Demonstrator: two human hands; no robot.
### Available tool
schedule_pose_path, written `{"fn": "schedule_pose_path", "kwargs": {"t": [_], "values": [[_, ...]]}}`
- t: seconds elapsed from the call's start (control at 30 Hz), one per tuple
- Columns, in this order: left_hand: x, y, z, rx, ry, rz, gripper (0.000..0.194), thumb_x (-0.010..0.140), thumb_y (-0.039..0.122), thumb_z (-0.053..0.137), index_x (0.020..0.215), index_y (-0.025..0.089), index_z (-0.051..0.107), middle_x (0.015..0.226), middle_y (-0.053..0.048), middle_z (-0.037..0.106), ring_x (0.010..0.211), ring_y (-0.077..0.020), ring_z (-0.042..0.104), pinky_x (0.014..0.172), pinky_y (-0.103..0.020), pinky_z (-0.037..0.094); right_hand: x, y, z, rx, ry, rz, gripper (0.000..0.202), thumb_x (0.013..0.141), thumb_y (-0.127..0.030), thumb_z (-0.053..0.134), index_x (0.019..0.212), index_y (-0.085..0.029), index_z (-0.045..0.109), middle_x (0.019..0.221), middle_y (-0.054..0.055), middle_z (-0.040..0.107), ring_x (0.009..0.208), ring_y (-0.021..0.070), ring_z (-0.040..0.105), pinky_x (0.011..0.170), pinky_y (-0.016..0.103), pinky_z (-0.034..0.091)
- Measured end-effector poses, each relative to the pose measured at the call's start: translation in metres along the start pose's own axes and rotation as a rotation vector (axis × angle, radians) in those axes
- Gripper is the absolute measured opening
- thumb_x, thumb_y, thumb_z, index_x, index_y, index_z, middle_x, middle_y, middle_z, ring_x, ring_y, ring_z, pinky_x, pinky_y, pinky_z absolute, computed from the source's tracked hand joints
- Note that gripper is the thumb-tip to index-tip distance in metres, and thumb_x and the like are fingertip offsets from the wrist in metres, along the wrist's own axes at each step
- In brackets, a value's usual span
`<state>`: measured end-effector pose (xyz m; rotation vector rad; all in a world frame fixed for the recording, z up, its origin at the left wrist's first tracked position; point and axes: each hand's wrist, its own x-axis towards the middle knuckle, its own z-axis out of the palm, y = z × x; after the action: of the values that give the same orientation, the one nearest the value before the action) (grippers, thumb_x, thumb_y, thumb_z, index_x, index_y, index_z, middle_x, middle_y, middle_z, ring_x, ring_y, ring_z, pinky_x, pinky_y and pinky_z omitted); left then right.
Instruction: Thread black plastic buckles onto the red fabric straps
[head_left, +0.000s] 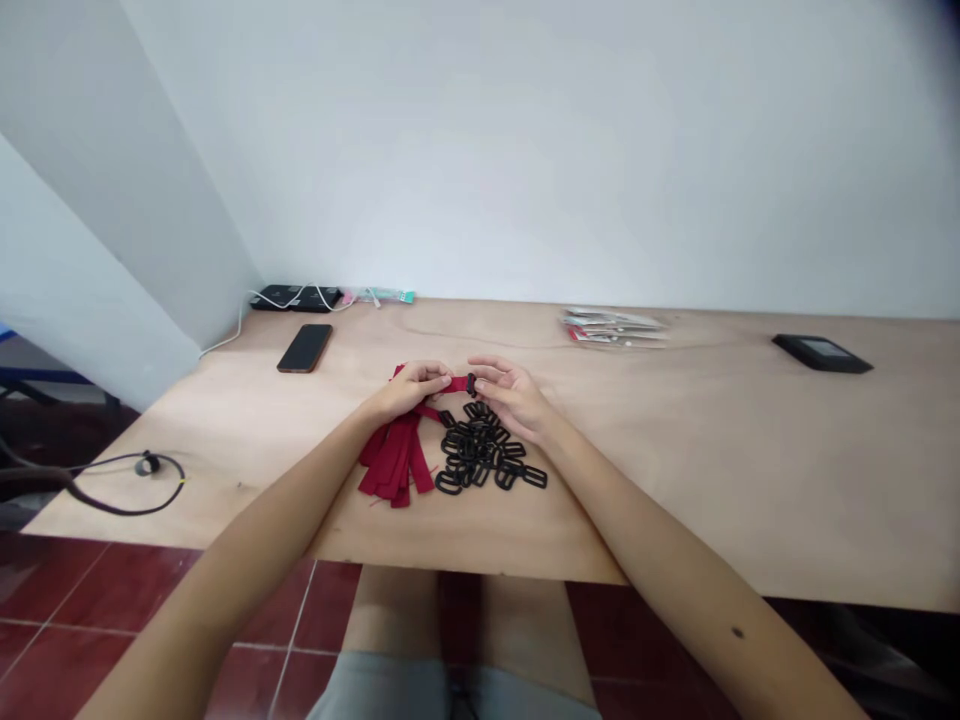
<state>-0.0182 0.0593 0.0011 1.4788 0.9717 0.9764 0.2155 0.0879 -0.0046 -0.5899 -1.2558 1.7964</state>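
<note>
My left hand pinches a red strap between thumb and fingers. At the strap's right end is a black buckle, which my right hand grips between thumb and fingers. Several more red straps lie in a fanned bundle below my left hand. Beside them, to the right, sits a loose pile of black plastic buckles, just below my right hand. One strap from the bundle reaches toward the pile.
A phone lies left on the wooden table, with black boxes and a white cable behind it. Plastic packets lie near the wall. A black device is at right, a black cable at left.
</note>
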Motion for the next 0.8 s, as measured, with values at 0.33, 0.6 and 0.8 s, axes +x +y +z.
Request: {"fn": "schedule_pose_path", "kwargs": {"t": [0.33, 0.6, 0.8], "values": [[-0.006, 0.017, 0.009, 0.142, -0.097, 0.077, 0.048, 0.093, 0.060, 0.073, 0.077, 0.015, 0.065, 0.067, 0.001, 0.055, 0.061, -0.0111, 0.048, 0.060, -0.026, 0.039, 0.005, 0.010, -0.005, -0.096, 0.006, -0.061, 0.047, 0.063, -0.034, 0.103, 0.104, -0.022, 0.081, 0.102, 0.006, 0.081, 0.089, 0.0189, 0.074, 0.078, 0.030, 0.058], [-0.006, 0.017, 0.012, 0.126, -0.079, 0.064, 0.048, 0.091, 0.061, 0.074, 0.082, 0.015, 0.069, 0.065, 0.001, 0.056, 0.060, -0.0118, 0.050, 0.059, -0.026, 0.041, 0.008, 0.017, -0.005, -0.165, 0.027, -0.118, 0.038, 0.069, -0.044, 0.099, 0.091, -0.021, 0.078, 0.089, 0.002, 0.076, 0.079, 0.0161, 0.067, 0.076, 0.029, 0.055], [-0.006, 0.015, 0.014, 0.269, 0.059, 0.124, 0.045, 0.093, 0.057, 0.072, 0.095, 0.012, 0.077, 0.082, -0.006, 0.072, 0.068, -0.0146, 0.060, 0.062, -0.026, 0.047, 0.008, 0.014, -0.003, -0.245, 0.049, -0.167, 0.042, 0.074, -0.057, 0.094, 0.087, -0.022, 0.075, 0.082, 0.001, 0.071, 0.073, 0.0157, 0.061, 0.071, 0.030, 0.051]]}}
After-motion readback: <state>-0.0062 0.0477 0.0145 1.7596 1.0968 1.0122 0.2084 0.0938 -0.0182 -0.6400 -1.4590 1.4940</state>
